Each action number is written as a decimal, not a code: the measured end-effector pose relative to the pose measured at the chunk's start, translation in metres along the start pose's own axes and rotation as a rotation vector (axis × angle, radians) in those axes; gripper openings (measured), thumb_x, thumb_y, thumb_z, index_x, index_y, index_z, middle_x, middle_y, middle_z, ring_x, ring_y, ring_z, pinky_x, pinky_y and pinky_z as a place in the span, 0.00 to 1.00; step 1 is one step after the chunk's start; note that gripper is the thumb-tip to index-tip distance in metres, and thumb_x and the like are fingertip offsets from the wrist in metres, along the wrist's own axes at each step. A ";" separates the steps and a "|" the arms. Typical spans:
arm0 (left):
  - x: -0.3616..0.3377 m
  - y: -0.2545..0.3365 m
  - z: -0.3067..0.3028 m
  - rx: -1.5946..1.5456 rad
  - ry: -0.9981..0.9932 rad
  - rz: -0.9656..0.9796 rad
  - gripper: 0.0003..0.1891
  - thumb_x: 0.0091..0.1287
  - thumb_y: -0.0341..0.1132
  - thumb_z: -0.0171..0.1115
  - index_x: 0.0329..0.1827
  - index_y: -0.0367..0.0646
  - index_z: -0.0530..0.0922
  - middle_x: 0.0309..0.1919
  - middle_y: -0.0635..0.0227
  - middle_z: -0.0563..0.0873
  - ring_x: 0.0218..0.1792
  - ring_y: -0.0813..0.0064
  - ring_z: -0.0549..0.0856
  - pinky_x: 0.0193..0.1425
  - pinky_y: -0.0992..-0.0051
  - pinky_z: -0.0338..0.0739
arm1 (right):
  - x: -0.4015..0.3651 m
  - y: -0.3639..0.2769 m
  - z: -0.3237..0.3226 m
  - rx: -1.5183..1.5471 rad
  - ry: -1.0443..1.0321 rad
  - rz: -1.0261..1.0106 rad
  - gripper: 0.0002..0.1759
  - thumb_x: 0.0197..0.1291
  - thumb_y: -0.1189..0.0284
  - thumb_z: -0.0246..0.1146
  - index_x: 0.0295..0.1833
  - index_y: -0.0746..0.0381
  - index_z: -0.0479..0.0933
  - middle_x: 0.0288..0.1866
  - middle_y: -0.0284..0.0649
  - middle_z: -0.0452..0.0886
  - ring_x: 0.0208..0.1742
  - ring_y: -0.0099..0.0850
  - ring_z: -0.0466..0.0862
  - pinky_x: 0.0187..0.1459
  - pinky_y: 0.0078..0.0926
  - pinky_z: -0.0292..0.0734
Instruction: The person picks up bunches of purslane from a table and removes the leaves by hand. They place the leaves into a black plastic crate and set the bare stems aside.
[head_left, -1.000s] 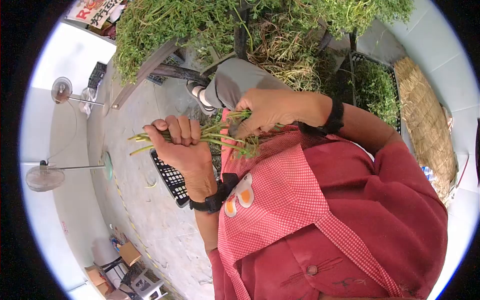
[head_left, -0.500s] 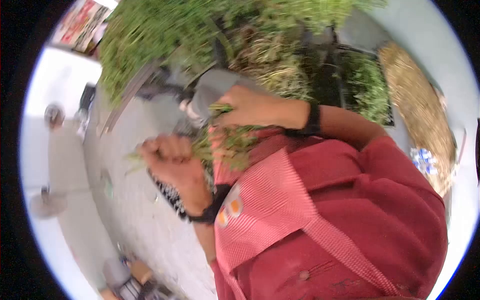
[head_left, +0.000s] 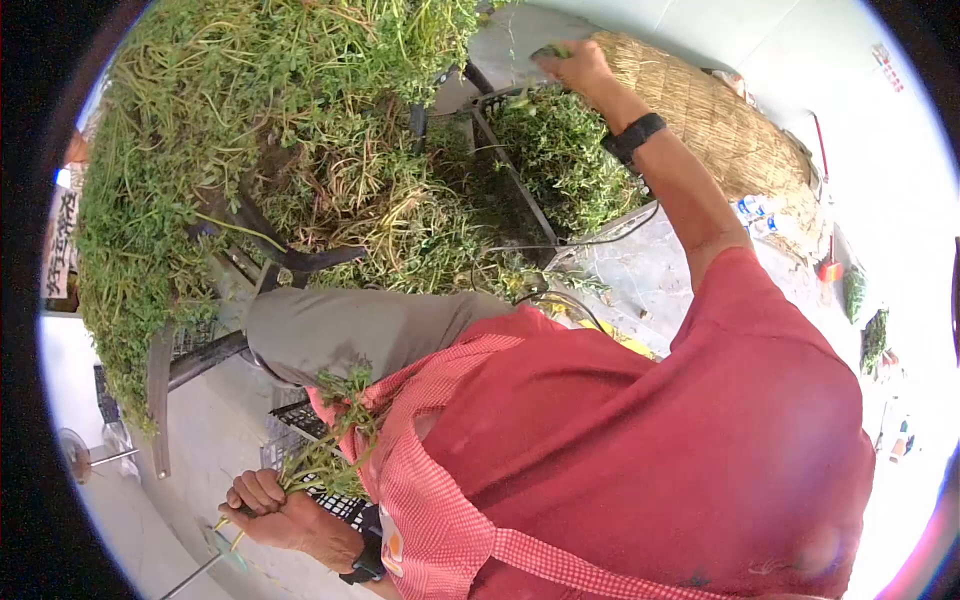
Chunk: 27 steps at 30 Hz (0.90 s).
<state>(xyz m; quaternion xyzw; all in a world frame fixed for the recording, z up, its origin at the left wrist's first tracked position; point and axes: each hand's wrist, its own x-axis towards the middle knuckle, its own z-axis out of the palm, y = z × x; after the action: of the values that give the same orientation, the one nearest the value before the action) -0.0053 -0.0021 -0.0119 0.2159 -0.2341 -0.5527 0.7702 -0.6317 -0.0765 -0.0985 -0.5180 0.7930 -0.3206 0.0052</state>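
Observation:
At the lower left, my left hand is closed around a bunch of leafy green stems, whose leafy ends lie towards the apron. My right hand is stretched out at the upper right, above the far end of a dark crate filled with leafy greens. Its fingers are closed on a small green sprig, largely hidden by the hand. A big heap of long-stemmed greens fills the upper left, with loose greens below it.
A rolled straw mat lies along the wall behind the crate. My grey trouser leg sits beside a dark frame under the heap. A black mesh crate is near my left hand. A cable hangs by the crate.
My right hand has moved away from the bunch, up and right to over the crate. My left hand, still gripping the bunch, sits lower in view. The view has turned.

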 end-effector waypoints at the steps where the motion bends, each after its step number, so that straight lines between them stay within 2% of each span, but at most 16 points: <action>1: 0.000 -0.002 0.005 0.028 0.047 0.004 0.19 0.73 0.42 0.42 0.22 0.44 0.64 0.13 0.77 0.51 0.13 0.84 0.48 0.14 0.80 0.42 | 0.004 0.011 -0.002 0.122 0.057 0.199 0.21 0.54 0.55 0.64 0.46 0.59 0.80 0.31 0.42 0.83 0.32 0.29 0.82 0.36 0.31 0.78; 4: 0.003 -0.005 0.007 0.058 0.082 -0.003 0.19 0.72 0.41 0.44 0.20 0.46 0.62 0.13 0.78 0.51 0.13 0.84 0.48 0.15 0.79 0.42 | 0.000 0.037 -0.004 -0.157 0.205 0.126 0.26 0.50 0.51 0.66 0.47 0.61 0.79 0.31 0.44 0.83 0.34 0.33 0.83 0.37 0.36 0.78; 5: 0.004 -0.004 0.006 0.058 0.076 -0.008 0.19 0.71 0.39 0.45 0.18 0.48 0.60 0.13 0.78 0.51 0.14 0.84 0.48 0.15 0.78 0.42 | -0.005 0.029 -0.010 -0.184 -0.052 0.315 0.32 0.47 0.50 0.69 0.53 0.61 0.76 0.38 0.46 0.83 0.40 0.39 0.83 0.44 0.38 0.78; 7: 0.009 -0.002 -0.004 0.218 0.130 -0.049 0.19 0.67 0.36 0.46 0.16 0.52 0.56 0.13 0.79 0.51 0.14 0.84 0.49 0.17 0.77 0.41 | -0.024 0.068 0.022 -0.255 0.016 -0.262 0.39 0.44 0.49 0.70 0.59 0.61 0.71 0.46 0.48 0.81 0.45 0.44 0.82 0.50 0.38 0.77; 8: 0.004 -0.004 0.013 0.261 0.277 -0.050 0.19 0.63 0.33 0.46 0.14 0.54 0.53 0.13 0.79 0.51 0.14 0.85 0.49 0.17 0.76 0.41 | -0.032 0.046 0.019 -0.291 -0.129 -0.255 0.42 0.46 0.49 0.69 0.62 0.64 0.67 0.54 0.49 0.77 0.50 0.44 0.80 0.55 0.35 0.75; 9: 0.002 -0.007 0.018 0.323 0.268 0.008 0.18 0.66 0.35 0.46 0.16 0.52 0.56 0.13 0.79 0.51 0.14 0.85 0.50 0.17 0.77 0.41 | -0.017 0.072 0.052 0.291 -0.299 -0.172 0.37 0.50 0.55 0.68 0.61 0.65 0.68 0.54 0.46 0.78 0.50 0.42 0.81 0.53 0.32 0.77; 10: 0.003 -0.006 0.020 0.221 0.175 0.008 0.17 0.68 0.37 0.46 0.17 0.50 0.59 0.12 0.79 0.52 0.13 0.84 0.50 0.16 0.78 0.42 | 0.006 0.087 0.083 0.331 -0.283 -0.092 0.27 0.57 0.65 0.64 0.59 0.67 0.68 0.55 0.42 0.78 0.49 0.36 0.81 0.50 0.29 0.79; 11: 0.004 -0.008 0.020 0.104 0.062 -0.007 0.17 0.69 0.39 0.46 0.19 0.49 0.62 0.12 0.79 0.53 0.13 0.84 0.50 0.16 0.78 0.42 | -0.019 0.025 0.061 0.592 -0.349 -0.207 0.22 0.61 0.71 0.59 0.59 0.68 0.68 0.53 0.40 0.79 0.49 0.31 0.82 0.46 0.26 0.80; 12: 0.003 -0.004 0.022 0.131 0.075 0.020 0.17 0.69 0.39 0.46 0.19 0.49 0.62 0.12 0.79 0.53 0.13 0.84 0.50 0.16 0.78 0.42 | -0.037 -0.053 0.038 0.393 -0.482 -0.071 0.18 0.63 0.73 0.55 0.57 0.70 0.70 0.52 0.43 0.79 0.46 0.29 0.82 0.43 0.23 0.80; 14: 0.006 -0.009 0.031 -0.026 0.078 -0.039 0.17 0.71 0.42 0.45 0.23 0.46 0.66 0.12 0.78 0.54 0.13 0.83 0.50 0.15 0.80 0.44 | -0.040 -0.093 0.064 0.976 -0.791 -0.067 0.20 0.63 0.65 0.57 0.55 0.67 0.72 0.49 0.44 0.80 0.46 0.32 0.82 0.43 0.28 0.79; 16: 0.004 -0.011 0.035 -0.019 0.068 -0.019 0.17 0.71 0.42 0.43 0.24 0.46 0.65 0.12 0.78 0.54 0.13 0.83 0.51 0.15 0.80 0.45 | -0.087 -0.194 0.051 1.029 -0.884 -0.195 0.15 0.62 0.67 0.57 0.47 0.68 0.76 0.42 0.44 0.82 0.39 0.31 0.83 0.40 0.25 0.79; 18: 0.001 -0.010 0.035 -0.010 0.072 0.001 0.17 0.72 0.42 0.42 0.24 0.46 0.65 0.13 0.78 0.54 0.13 0.83 0.52 0.15 0.80 0.47 | -0.124 -0.282 0.026 0.715 -1.057 -0.476 0.18 0.64 0.64 0.55 0.42 0.70 0.78 0.32 0.41 0.83 0.32 0.30 0.84 0.36 0.23 0.80; 20: 0.000 -0.009 0.036 -0.007 0.117 0.011 0.17 0.72 0.42 0.42 0.24 0.46 0.65 0.13 0.78 0.53 0.13 0.83 0.51 0.15 0.80 0.46 | -0.152 -0.320 0.037 0.877 -1.227 -0.561 0.21 0.64 0.59 0.55 0.39 0.70 0.78 0.27 0.39 0.82 0.26 0.27 0.82 0.29 0.21 0.79; 22: 0.000 -0.006 0.032 -0.015 0.102 0.022 0.17 0.71 0.42 0.42 0.24 0.46 0.65 0.13 0.78 0.54 0.13 0.83 0.51 0.15 0.80 0.45 | -0.171 -0.355 0.029 0.767 -1.455 -0.343 0.22 0.62 0.57 0.57 0.37 0.70 0.78 0.27 0.39 0.82 0.26 0.25 0.82 0.25 0.22 0.77; 26: -0.004 -0.003 0.035 0.005 0.155 0.042 0.17 0.71 0.43 0.42 0.23 0.46 0.65 0.13 0.78 0.54 0.13 0.83 0.51 0.15 0.80 0.45 | -0.191 -0.380 0.035 0.605 -1.556 -0.428 0.21 0.61 0.58 0.58 0.38 0.70 0.77 0.26 0.41 0.82 0.26 0.24 0.83 0.22 0.23 0.75; 27: -0.004 -0.003 0.035 0.017 0.167 0.044 0.18 0.71 0.43 0.43 0.23 0.46 0.65 0.12 0.78 0.54 0.13 0.83 0.51 0.15 0.80 0.45 | -0.195 -0.380 0.040 0.614 -1.525 -0.559 0.21 0.61 0.59 0.58 0.39 0.70 0.77 0.26 0.42 0.81 0.25 0.24 0.82 0.22 0.24 0.75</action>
<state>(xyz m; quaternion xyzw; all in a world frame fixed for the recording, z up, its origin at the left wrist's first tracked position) -0.0293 -0.0013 0.0139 0.2626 -0.1782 -0.5137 0.7971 -0.2165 -0.0334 0.0016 -0.7431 0.2950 -0.0754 0.5959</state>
